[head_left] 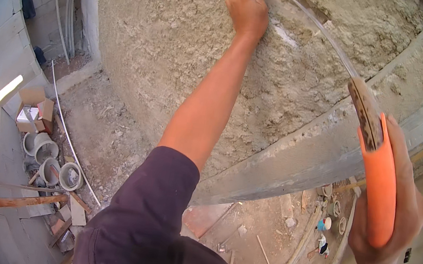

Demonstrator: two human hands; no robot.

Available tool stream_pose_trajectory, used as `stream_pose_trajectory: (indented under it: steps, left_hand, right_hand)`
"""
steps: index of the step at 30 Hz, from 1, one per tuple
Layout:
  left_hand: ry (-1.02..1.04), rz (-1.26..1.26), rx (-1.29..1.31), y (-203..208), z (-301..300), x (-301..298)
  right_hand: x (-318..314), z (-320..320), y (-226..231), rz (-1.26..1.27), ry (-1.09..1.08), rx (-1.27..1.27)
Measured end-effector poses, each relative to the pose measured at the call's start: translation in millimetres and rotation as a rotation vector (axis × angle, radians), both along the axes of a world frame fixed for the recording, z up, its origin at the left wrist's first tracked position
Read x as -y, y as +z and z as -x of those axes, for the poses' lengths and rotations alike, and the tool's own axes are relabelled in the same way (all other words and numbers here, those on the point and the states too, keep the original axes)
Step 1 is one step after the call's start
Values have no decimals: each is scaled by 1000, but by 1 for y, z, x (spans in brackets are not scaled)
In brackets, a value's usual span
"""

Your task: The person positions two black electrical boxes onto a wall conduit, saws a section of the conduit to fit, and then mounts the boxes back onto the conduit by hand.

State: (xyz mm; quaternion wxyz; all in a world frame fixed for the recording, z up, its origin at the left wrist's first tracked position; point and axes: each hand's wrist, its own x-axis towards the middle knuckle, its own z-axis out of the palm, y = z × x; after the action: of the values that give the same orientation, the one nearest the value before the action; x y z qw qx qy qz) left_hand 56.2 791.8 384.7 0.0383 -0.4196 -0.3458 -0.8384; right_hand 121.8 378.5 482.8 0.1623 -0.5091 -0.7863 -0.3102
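Up high, a long thin clear tube (314, 30) bends across a rough grey plaster wall (171, 33). One end goes into a dirty tip on a thick orange hose (381, 184). The left hand (248, 7) is closed in a fist on the tube's top end, pressed to the wall. The right hand (392, 219) is wrapped tight around the orange hose, away from the wall. A grey beam (294, 166) slants below. Far down on the dirt floor sit white buckets (48, 159), a cardboard box (35, 105) and wooden boards (9, 203).
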Motion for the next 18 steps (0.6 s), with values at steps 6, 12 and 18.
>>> stream_pose_trajectory:
  steps: [6, 12, 18]
  left_hand:
    - [2, 64, -28, -3, 15, -2]
    - [-51, 93, -10, -4, 2, -1]
    - [28, 53, 20, -7, 7, -7]
  right_hand:
    - [-8, -2, -1, -2, 57, -13]
    - [-21, 11, 5, 70, -51, 11]
    - [0, 8, -11, 34, 32, -90]
